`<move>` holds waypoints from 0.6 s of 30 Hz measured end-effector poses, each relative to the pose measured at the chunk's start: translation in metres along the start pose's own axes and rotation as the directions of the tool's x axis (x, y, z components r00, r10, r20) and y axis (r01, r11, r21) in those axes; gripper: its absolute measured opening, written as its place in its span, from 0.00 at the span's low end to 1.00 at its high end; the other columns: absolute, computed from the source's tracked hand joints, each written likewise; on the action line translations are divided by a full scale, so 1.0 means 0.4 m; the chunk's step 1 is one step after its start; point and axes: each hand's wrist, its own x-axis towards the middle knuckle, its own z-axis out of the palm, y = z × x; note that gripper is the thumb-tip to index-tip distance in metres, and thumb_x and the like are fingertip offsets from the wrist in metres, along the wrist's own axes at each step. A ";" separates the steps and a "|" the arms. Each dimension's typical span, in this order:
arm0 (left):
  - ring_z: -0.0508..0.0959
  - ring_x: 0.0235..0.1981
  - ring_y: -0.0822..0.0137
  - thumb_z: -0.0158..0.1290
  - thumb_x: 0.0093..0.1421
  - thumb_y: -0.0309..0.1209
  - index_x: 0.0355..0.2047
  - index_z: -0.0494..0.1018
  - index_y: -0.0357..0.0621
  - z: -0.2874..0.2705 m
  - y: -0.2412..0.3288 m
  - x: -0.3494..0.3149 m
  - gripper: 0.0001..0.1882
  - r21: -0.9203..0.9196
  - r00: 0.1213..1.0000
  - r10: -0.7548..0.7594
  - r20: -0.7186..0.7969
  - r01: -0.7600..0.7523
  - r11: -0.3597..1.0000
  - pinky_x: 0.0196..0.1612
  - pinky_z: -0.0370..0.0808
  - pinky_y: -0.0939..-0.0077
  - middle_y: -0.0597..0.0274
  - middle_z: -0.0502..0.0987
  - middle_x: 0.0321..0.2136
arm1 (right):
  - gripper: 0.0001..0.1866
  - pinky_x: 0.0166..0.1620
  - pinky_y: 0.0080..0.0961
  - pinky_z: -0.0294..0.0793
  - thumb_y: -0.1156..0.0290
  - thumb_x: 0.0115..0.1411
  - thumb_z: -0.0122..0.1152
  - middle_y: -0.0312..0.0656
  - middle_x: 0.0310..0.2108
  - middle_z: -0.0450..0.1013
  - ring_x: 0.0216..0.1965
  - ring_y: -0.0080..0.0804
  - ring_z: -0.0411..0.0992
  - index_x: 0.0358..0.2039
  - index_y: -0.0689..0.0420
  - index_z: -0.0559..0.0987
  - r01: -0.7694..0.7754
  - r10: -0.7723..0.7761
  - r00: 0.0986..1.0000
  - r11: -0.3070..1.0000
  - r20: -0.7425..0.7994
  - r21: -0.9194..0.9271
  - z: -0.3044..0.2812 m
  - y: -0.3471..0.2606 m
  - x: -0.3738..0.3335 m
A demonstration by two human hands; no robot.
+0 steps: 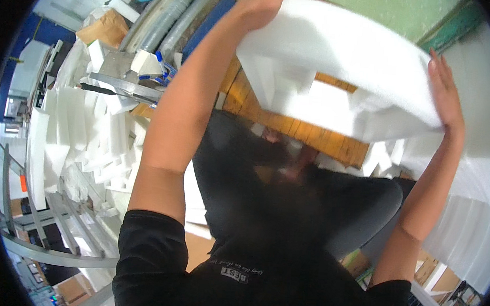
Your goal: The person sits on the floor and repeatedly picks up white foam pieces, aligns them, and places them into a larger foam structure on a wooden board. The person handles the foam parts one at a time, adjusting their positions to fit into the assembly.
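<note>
black shirt fabric lies nearest the camera, across the lower middle of the frame. the right hand, at the upper right, has its fingers straight and laid along the end of a hollow white foam piece; the left hand is at the other end, its fingers partly cut off by the top edge, so how far they curl i cannot tell. the foam piece spans the upper middle of the frame, tilted, over wooden slats; whether it rests on them is unclear. the step in hand looks like steadying or positioning it between both hands, and the next move seems to call for even pressure at both ends so the walls do not flex. farther out, loose white foam strips crowd the left and wrapped rolls stand at the upper left.
</note>
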 end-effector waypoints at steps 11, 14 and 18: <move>0.79 0.55 0.46 0.45 0.73 0.49 0.52 0.81 0.43 0.009 0.040 -0.013 0.26 -0.267 0.888 -0.359 -0.287 0.285 0.921 0.61 0.72 0.58 0.43 0.82 0.51 | 0.37 0.76 0.39 0.45 0.42 0.74 0.42 0.59 0.75 0.51 0.77 0.53 0.48 0.72 0.56 0.65 0.067 -0.085 0.988 0.989 0.131 0.134 -0.036 0.017 0.024; 0.79 0.54 0.42 0.50 0.69 0.50 0.52 0.82 0.44 0.011 0.027 -0.013 0.25 -0.201 0.908 -0.375 -0.188 0.338 0.920 0.59 0.74 0.55 0.42 0.81 0.51 | 0.36 0.76 0.39 0.46 0.45 0.74 0.43 0.60 0.75 0.52 0.77 0.53 0.48 0.72 0.56 0.65 0.066 -0.081 0.987 0.991 0.138 0.115 -0.043 0.014 0.017; 0.80 0.51 0.40 0.53 0.66 0.50 0.49 0.82 0.42 0.006 0.044 -0.022 0.25 -0.025 0.903 -0.391 -0.180 0.393 0.919 0.56 0.75 0.51 0.42 0.82 0.48 | 0.35 0.76 0.38 0.46 0.46 0.74 0.44 0.60 0.75 0.52 0.76 0.53 0.49 0.72 0.57 0.65 0.058 -0.070 0.987 0.994 0.144 0.088 -0.055 -0.012 0.011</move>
